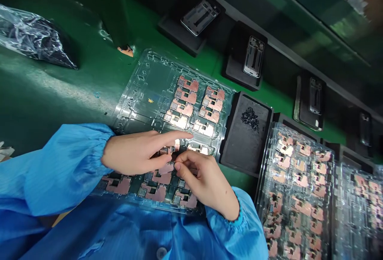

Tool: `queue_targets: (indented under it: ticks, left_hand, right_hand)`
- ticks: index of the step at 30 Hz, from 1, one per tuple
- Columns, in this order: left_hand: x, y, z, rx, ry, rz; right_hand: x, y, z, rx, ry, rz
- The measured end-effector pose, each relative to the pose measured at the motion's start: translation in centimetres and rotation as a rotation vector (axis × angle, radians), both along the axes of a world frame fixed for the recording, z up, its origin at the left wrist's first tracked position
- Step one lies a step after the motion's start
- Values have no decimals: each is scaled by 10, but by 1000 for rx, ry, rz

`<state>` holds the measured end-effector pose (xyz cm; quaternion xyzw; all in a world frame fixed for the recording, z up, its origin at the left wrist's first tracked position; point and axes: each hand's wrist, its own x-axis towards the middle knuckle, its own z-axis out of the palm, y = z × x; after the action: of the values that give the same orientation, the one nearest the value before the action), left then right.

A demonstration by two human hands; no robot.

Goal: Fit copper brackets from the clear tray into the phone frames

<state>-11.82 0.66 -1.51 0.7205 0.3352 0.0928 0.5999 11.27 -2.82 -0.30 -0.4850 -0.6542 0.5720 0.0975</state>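
Note:
My left hand reaches over a clear plastic tray with its index finger stretched out. A phone circuit board shows between that finger and the thumb, gripped there and partly hidden. Against the board's right end, my right hand has thumb and index finger pinched together. Anything in that pinch is too small or hidden to make out. Several copper-coloured boards lie in rows in the tray, both beyond my hands and below them.
Right of the tray sits a black box holding a pile of small black parts. More board trays stand farther right. Phone frames rest on black foam blocks along the back. A clear bag of dark parts lies at left.

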Motion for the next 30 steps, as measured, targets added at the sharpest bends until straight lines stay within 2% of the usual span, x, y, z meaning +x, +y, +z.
queue_targets:
  ticks: [5,8,25,30]
  left_hand:
    - [-3,4,0,-250,-156,78]
    - [-4,4,0,-320,-198,94]
    - [-3,4,6,-324,-225,133]
    - [-3,6,9,-335,-203,116]
  right_hand:
    - [3,0,-3,-361,291,-206]
    - [5,1,-3,-465,382,-264]
    - [6,4,2,-468,435,-295]
    - [4,2,1,-377,344,-273]
